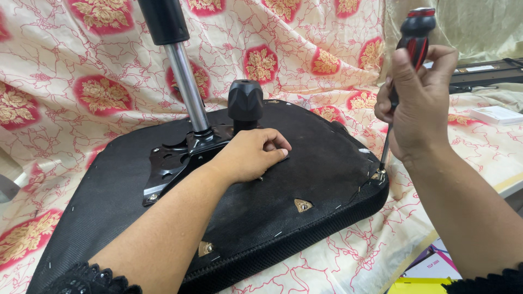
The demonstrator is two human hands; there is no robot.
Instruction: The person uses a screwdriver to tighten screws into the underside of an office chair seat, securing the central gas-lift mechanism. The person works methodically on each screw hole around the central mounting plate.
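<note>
From the head view, the right hand [422,106] grips a red-and-black screwdriver [406,71] nearly upright, tip on a screw [379,174] at the right edge of the upturned black chair seat [305,185], while the left hand [253,155], fingers curled, presses flat on the seat's middle.

Both forearms are showing bare from wrist nearly to elbow. The left hand [251,154] and the right hand [422,106] are wearing no gloves, rings or watch. Black lace-edged sleeves [90,279] are ending near the elbows, their scalloped trim peeking in at the bottom corners.
</note>
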